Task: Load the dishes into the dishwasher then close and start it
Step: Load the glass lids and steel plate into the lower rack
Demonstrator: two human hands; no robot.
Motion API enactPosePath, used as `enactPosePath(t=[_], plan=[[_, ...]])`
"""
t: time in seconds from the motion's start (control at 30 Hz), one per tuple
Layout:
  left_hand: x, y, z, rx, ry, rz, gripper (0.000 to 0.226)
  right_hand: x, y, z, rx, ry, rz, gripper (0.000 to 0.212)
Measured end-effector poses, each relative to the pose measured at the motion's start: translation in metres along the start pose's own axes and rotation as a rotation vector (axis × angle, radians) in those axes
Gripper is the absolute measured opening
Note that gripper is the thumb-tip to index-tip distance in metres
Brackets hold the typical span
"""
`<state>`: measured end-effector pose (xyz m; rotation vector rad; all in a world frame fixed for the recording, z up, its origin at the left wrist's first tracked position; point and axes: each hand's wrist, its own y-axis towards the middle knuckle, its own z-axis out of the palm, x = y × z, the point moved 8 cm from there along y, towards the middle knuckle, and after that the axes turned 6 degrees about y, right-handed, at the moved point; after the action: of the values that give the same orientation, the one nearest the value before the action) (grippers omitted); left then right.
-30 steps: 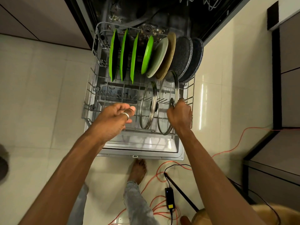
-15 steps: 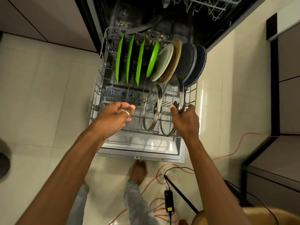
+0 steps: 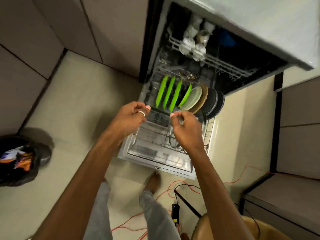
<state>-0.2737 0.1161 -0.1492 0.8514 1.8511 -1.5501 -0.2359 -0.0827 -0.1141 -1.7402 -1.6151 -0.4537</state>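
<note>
The left hand (image 3: 131,116) and right hand (image 3: 187,129) hovered loosely curled and empty over the pulled-out lower rack (image 3: 209,130), its plates (image 3: 193,98) standing on edge at the back, so a level two-handed push inward looked the safest next step.

The right grip (image 3: 186,129) hides most of the lids (image 3: 170,142) under it. Beyond it and the left grip (image 3: 129,118), the cups (image 3: 194,40) blur; whether either holds anything cannot be told.
</note>
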Motion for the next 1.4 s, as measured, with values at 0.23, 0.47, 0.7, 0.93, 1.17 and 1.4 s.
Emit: enactPosePath(t=[0.23,0.47,0.7,0.93,1.17,1.4], plan=[[-0.078,-0.112,-0.180,-0.144,0.000,0.167,0.021,0.222,-0.053,0.022,0.162,0.232,-0.049,0.023],[-0.127,-0.162,-0.337,-0.357,-0.002,0.272,0.021,0.393,-0.053,0.087,0.325,0.410,-0.174,0.014],[-0.176,-0.135,-0.437,-0.486,0.017,0.354,0.018,0.532,0.008,0.112,0.418,0.447,-0.409,0.014],[-0.233,-0.045,-0.529,-0.557,-0.014,0.366,0.019,0.621,0.143,0.147,0.421,0.440,-0.471,0.021],[-0.271,0.038,-0.584,-0.598,-0.111,0.282,0.026,0.664,0.250,0.181,0.518,0.365,-0.461,0.020],[-0.311,0.133,-0.632,-0.549,-0.226,0.168,0.009,0.707,0.356,0.211,0.537,0.340,-0.382,0.011]])
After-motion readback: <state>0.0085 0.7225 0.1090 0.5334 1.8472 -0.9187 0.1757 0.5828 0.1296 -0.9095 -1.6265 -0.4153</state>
